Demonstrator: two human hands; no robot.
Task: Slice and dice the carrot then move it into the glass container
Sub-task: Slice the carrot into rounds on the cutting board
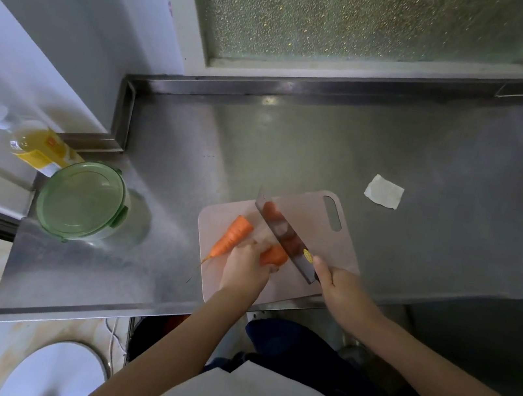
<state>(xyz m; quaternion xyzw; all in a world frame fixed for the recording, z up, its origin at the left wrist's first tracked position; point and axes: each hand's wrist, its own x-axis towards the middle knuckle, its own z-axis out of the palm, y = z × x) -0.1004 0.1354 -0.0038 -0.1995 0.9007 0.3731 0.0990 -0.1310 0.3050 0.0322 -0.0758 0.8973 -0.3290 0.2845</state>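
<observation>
Carrot (247, 243) first: where is it?

On the pinkish cutting board (318, 220), in two parts. The tapered piece (232, 237) lies free toward the left edge of the board, thin tip pointing at the person. The thick piece (275, 255) sits just to its right.

Who has hold of what?

The left hand (246, 269) has its fingers curled down over the thick piece, pinning it to the board. The right hand (338, 287) is clenched round the handle of the cleaver (285, 234).

And the blade?

It runs slantwise across the board, its broad dark face mirroring some orange. I cannot tell whether its edge touches the board.

Where is the glass container (81, 200)?

On the steel counter (431, 156), well left of the board, with its green lid clipped on. A yellow bottle (37, 145) stands right behind it, by the wall.

Anything else?

A small white scrap of paper (384, 191) lies on the counter beyond the board's handle slot
</observation>
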